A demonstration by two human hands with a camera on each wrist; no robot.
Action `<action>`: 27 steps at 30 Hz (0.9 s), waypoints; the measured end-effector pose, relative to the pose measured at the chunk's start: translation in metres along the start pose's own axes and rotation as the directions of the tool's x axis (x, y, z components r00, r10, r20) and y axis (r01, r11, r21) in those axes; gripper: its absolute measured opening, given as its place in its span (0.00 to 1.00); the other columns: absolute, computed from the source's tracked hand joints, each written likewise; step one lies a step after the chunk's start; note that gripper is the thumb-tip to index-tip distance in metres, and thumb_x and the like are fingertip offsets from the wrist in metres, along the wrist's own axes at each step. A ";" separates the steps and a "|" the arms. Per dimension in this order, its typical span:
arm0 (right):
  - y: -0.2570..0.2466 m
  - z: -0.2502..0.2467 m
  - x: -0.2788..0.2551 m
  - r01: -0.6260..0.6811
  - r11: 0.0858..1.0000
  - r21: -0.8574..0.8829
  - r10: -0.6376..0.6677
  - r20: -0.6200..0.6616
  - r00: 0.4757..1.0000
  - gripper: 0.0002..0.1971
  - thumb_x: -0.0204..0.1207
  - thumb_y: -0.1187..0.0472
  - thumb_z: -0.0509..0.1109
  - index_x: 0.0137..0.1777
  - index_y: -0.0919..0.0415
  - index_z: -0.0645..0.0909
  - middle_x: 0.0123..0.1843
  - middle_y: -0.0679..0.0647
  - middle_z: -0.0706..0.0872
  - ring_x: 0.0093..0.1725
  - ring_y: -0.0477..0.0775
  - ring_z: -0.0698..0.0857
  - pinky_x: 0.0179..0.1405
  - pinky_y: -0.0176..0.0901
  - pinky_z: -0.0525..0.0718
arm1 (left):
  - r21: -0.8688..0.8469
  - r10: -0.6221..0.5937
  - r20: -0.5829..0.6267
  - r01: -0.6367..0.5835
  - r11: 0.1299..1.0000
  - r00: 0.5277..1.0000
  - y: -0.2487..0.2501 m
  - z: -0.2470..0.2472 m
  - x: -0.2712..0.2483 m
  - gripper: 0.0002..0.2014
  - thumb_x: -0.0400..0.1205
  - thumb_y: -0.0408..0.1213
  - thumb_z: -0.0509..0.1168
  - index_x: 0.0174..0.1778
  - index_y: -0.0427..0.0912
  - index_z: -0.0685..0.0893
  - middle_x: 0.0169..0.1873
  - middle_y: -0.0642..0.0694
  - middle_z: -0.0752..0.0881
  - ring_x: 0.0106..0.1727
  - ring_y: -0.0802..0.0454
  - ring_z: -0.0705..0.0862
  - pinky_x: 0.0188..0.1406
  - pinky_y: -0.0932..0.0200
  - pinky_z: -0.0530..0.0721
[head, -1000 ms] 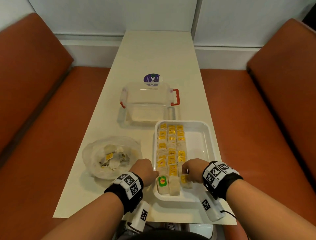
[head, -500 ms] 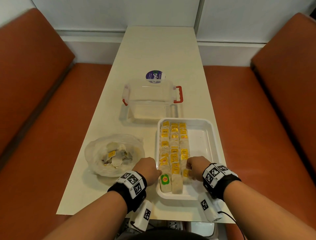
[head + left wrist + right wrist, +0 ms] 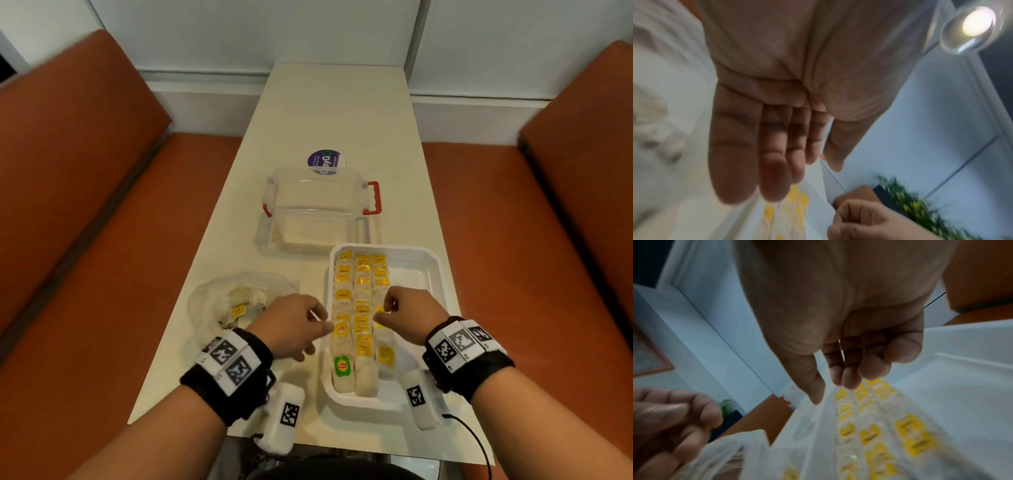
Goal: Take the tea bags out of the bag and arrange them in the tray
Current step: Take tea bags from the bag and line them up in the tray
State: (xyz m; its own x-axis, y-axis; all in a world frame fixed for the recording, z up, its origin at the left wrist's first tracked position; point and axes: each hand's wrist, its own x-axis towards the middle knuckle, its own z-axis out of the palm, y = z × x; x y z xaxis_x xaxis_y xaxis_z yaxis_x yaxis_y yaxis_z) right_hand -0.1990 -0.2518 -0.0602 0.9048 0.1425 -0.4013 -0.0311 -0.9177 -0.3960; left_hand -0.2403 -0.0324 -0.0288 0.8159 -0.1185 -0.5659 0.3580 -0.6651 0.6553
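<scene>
**Over the tray: three columns laid, the bag not yet emptied**

On the long white table (image 3: 329, 113), between two orange benches, the white tray (image 3: 430, 270) sits at the near right with a clear lidded box (image 3: 317, 205) beyond it and the crumpled plastic bag (image 3: 219, 301) to its left. The tea bags (image 3: 361, 329) lie in three columns against the tray's left wall; the right part of the tray floor is bare, which is where a fourth column can start. More sachets show inside the bag, so the job looks well along, not finished.

The left hand (image 3: 294, 325) hangs over the table between bag and tray, fingers straight and relaxed in the wrist view, holding nothing. The right hand (image 3: 409, 313) hovers over the third column, fingers loosely curled with no sachet visibly between them.

For a tidy result I'd fetch the next sachet with the left hand, pass it across low, and set it tag-up beside the third column. The tray's raised rim and the table's near edge are close to both wrists; lifting clear of the rim avoids nudging the rows.
</scene>
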 end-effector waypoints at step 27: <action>-0.134 0.068 0.017 -0.086 0.974 0.208 0.081 0.037 0.996 0.27 0.76 0.61 0.62 0.75 0.59 0.63 0.59 0.61 0.84 0.55 0.63 0.84 0.43 0.43 0.77 | 0.658 0.000 -0.002 0.001 0.753 1.000 -0.085 -0.038 0.081 0.17 0.83 0.47 0.57 0.57 0.41 0.85 0.56 0.44 0.86 0.58 0.44 0.83 0.55 0.54 0.80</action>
State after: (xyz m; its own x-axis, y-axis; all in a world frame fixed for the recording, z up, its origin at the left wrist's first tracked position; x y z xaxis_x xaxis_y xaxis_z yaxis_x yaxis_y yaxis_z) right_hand -0.2083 -0.1009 -0.0705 0.8831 0.0816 -0.4620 -0.1967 -0.8296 -0.5226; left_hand -0.1868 0.0424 -0.1113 0.8167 -0.1174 -0.5650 -0.0282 -0.9861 0.1640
